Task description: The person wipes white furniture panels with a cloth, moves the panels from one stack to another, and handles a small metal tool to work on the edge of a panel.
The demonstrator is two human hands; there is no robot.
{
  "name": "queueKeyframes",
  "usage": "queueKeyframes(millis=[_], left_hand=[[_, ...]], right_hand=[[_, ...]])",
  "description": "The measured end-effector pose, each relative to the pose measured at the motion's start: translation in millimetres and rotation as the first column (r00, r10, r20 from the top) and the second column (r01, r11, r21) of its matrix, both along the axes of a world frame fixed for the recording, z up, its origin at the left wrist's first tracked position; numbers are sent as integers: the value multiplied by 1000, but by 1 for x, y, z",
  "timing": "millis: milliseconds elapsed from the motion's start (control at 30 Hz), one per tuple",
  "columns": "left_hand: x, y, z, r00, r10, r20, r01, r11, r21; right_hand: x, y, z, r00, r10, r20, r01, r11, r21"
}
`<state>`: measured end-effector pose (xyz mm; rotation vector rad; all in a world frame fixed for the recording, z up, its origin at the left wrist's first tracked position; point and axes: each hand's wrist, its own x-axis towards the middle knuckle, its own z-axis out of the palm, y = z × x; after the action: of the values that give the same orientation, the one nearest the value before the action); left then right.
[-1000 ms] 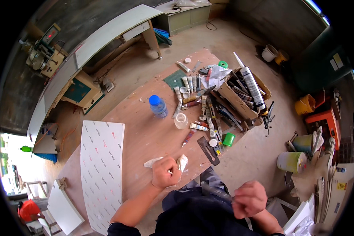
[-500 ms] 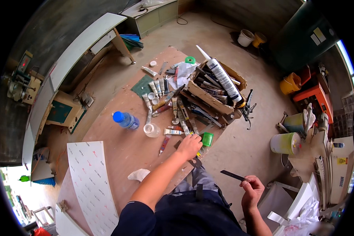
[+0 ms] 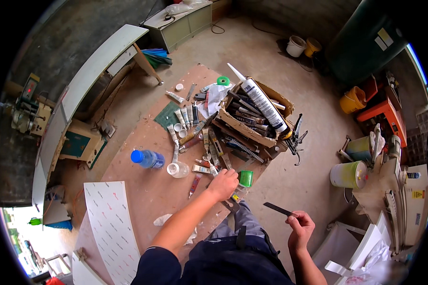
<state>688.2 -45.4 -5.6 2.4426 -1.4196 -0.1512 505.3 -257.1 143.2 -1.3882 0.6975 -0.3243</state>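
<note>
Evidently stiff and light: thin dark flat blade strip (image 3: 278, 209) pinched at one end by right hand (image 3: 299, 229) fingertips, off the brown board table (image 3: 147, 190). Left hand (image 3: 223, 184) curled over small tubes at table edge, grip unclear.

A workshop: plywood bench (image 3: 142, 190) strewn with tubes, sealant cartridge (image 3: 261, 102), concrete floor (image 3: 280, 52).
</note>
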Motion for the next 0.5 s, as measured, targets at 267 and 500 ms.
queueKeyframes(millis=[267, 500], left_hand=[[-27, 12, 71, 934, 301, -194, -358, 812, -461], [-53, 30, 102, 918, 353, -180, -392, 740, -547]], right_hand=[[45, 24, 6, 987, 125, 99, -117, 990, -77], [51, 38, 5, 936, 346, 63, -304, 886, -350]])
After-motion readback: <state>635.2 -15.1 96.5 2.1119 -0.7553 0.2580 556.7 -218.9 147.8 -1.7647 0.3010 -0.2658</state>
